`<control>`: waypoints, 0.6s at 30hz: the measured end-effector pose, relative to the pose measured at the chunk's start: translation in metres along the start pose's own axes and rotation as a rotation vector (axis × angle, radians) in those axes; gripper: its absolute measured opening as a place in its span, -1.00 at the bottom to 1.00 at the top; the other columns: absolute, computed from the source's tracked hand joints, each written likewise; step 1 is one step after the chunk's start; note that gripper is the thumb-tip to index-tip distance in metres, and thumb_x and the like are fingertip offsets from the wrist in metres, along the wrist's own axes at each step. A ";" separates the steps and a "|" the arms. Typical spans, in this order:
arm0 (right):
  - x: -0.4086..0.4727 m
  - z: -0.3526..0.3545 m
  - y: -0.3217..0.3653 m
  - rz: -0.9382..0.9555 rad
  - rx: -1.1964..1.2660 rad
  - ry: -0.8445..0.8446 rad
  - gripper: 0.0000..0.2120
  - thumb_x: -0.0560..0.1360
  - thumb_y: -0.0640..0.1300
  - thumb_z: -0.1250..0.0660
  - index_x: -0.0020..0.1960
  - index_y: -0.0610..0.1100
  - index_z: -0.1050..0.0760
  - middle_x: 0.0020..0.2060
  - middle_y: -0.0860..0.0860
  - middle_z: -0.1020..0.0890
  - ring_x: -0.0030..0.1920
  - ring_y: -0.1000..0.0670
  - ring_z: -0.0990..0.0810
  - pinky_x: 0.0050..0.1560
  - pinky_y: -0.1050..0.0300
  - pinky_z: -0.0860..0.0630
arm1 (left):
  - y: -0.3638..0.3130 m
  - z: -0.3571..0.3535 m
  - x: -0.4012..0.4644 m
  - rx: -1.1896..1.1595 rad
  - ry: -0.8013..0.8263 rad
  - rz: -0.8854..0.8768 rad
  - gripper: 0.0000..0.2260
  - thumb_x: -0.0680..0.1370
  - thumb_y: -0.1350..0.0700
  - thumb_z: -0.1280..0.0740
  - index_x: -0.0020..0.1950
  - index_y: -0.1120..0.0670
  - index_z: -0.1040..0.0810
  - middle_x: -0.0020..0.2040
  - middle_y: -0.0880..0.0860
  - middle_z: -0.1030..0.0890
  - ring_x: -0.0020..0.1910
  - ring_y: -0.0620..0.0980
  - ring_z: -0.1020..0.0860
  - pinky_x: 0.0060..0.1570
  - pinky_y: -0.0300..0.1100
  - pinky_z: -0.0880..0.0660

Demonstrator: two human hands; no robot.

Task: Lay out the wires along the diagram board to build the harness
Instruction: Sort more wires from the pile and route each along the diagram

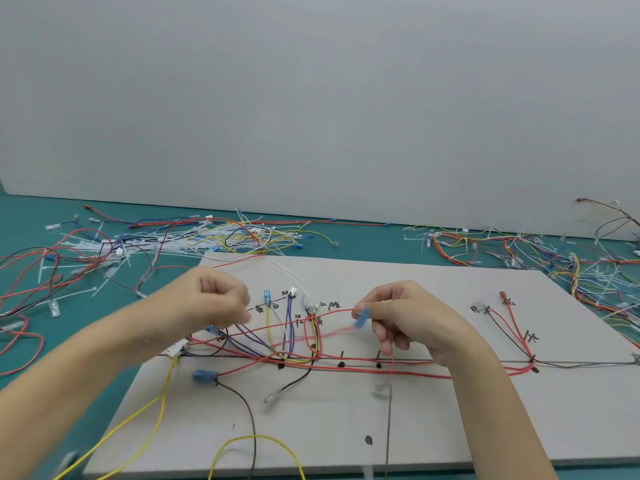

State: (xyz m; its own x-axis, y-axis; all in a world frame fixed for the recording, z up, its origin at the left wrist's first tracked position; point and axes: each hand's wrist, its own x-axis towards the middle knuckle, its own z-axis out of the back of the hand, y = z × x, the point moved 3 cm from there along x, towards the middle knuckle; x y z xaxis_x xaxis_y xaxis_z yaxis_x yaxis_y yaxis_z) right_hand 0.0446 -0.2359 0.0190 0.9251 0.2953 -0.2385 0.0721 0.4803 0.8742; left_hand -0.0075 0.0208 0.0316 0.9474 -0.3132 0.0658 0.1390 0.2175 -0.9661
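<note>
The grey diagram board (433,420) lies in front of me with drawn lines, black dots and handwritten labels. Red, yellow, blue, purple and black wires (298,356) run along its horizontal line. My right hand (412,318) pinches a red wire (332,312) near its blue terminal (362,318); a second red strand hangs down from the fingers to a clear terminal (381,388). My left hand (214,299) is curled above the board's left part, fingers bunched where several wires meet; what it holds is blurred. A white connector (175,348) sits beneath that wrist.
Loose wires and white cable ties (166,237) are heaped on the teal table behind the board at left. Another tangle of wires (519,247) lies at back right. A grey wall panel stands behind. A yellow wire (152,407) trails off the board's front left.
</note>
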 end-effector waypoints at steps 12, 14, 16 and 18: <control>0.003 0.002 0.001 0.049 0.049 -0.102 -0.86 0.52 -0.14 -0.38 -0.17 -0.16 -0.66 -0.61 0.09 -0.34 -0.60 0.11 -0.18 -0.58 0.31 -0.10 | 0.012 0.033 0.003 -1.012 0.264 0.238 -0.71 0.65 0.07 -0.16 -0.23 0.11 -0.47 -0.48 -0.06 -0.26 -0.56 -0.13 -0.26 -0.49 -0.25 -0.39; 0.003 0.003 0.001 0.059 0.046 -0.118 -0.87 0.49 -0.13 -0.41 -0.18 -0.16 -0.67 -0.62 0.11 -0.32 -0.61 0.13 -0.19 -0.56 0.30 -0.10 | 0.014 0.034 -0.002 -0.848 0.239 0.340 -0.72 0.48 0.09 -0.45 -0.35 0.08 -0.42 -0.54 -0.08 -0.23 -0.70 -0.19 -0.17 -0.71 -0.33 -0.21; 0.002 0.005 0.000 0.062 0.024 -0.129 -0.86 0.46 -0.11 -0.45 -0.23 -0.14 -0.66 -0.64 0.14 -0.33 -0.62 0.15 -0.20 -0.57 0.30 -0.11 | 0.011 0.035 -0.009 -0.835 0.290 0.443 -0.65 0.45 0.10 -0.49 -0.36 0.08 -0.34 -0.52 -0.04 -0.26 -0.72 -0.22 -0.24 -0.75 -0.38 -0.20; 0.003 0.006 -0.001 0.058 0.002 -0.149 -0.84 0.43 -0.08 -0.48 -0.27 -0.14 -0.65 -0.66 0.17 -0.34 -0.62 0.15 -0.22 -0.57 0.30 -0.13 | 0.008 0.034 -0.015 -0.818 0.312 0.502 -0.66 0.58 0.08 -0.33 -0.34 0.09 -0.28 -0.46 0.02 -0.25 -0.69 -0.17 -0.31 -0.73 -0.36 -0.25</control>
State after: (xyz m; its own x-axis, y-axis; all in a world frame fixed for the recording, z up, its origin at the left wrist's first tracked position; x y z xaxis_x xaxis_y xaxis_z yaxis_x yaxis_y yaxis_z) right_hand 0.0494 -0.2410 0.0201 0.9729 0.1963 -0.1223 0.0177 0.4643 0.8855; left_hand -0.0104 0.0585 0.0318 0.7081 -0.6129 -0.3507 -0.6065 -0.2734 -0.7466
